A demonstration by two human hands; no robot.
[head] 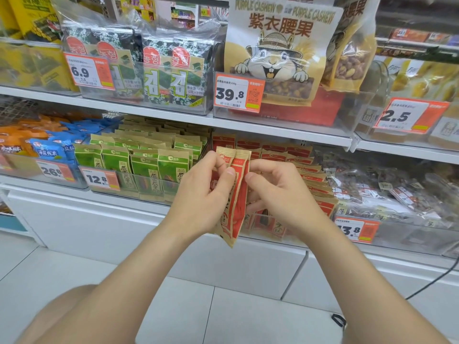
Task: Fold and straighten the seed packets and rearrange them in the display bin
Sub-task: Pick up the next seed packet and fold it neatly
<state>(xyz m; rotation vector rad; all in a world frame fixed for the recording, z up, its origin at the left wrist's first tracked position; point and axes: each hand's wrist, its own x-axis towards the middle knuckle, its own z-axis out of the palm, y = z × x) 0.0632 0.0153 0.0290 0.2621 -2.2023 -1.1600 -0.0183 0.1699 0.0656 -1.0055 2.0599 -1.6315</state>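
Note:
A red and tan seed packet [236, 202] is folded lengthwise and held upright in front of the lower shelf. My left hand [206, 194] grips its left side, thumb pressed on the fold near the top. My right hand [278, 192] pinches its right edge with curled fingers. Behind the hands, several more red seed packets [305, 167] stand in rows in a clear display bin [397, 235], some leaning. The lower part of the held packet hangs below the bin's front edge.
Green seed packets [144, 165] fill the clear bin to the left, with blue and orange packs [49, 150] beyond. Bagged nuts [387, 189] lie to the right. The shelf above holds seaweed packs [171, 70] and a cashew bag [275, 50]. Orange price tags [357, 229] hang on the bin fronts.

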